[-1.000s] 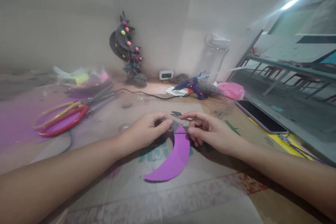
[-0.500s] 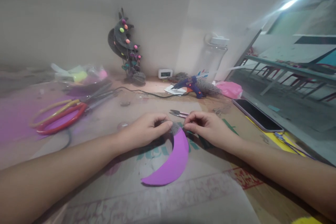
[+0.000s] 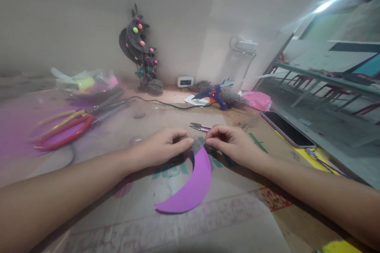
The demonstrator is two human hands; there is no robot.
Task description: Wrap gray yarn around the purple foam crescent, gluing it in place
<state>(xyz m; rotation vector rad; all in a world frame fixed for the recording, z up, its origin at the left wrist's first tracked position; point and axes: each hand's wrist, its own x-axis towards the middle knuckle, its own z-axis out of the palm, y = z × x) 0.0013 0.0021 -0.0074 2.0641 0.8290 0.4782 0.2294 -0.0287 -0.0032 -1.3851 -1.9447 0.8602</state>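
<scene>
A purple crescent cutout [image 3: 196, 185] hangs between my hands, its upper end wrapped in grey yarn [image 3: 196, 146] and its pointed tip toward the lower left. My left hand [image 3: 172, 144] is closed on the wrapped end, thumb on top. Beside it on the right, my right hand [image 3: 225, 140] pinches a strand of the grey yarn close to the crescent's edge. Just behind my fingers lie small thread snips [image 3: 199, 127]. The top tip of the crescent is hidden by my left hand.
Red-and-yellow-handled scissors [image 3: 67, 132] lie at left, near a plastic bag [image 3: 84, 81]. At the back stand a decorated grey moon [image 3: 138, 43], a small clock [image 3: 185, 82], a blue glue gun [image 3: 213, 95] with its cord, and a clear bottle [image 3: 239, 63]. A phone [image 3: 286, 128] rests at right.
My right hand's pinch has shifted slightly at the crescent's edge, with the yarn strand now visible. The crescent's lower tip has swung a little left. The whole view has shifted slightly.
</scene>
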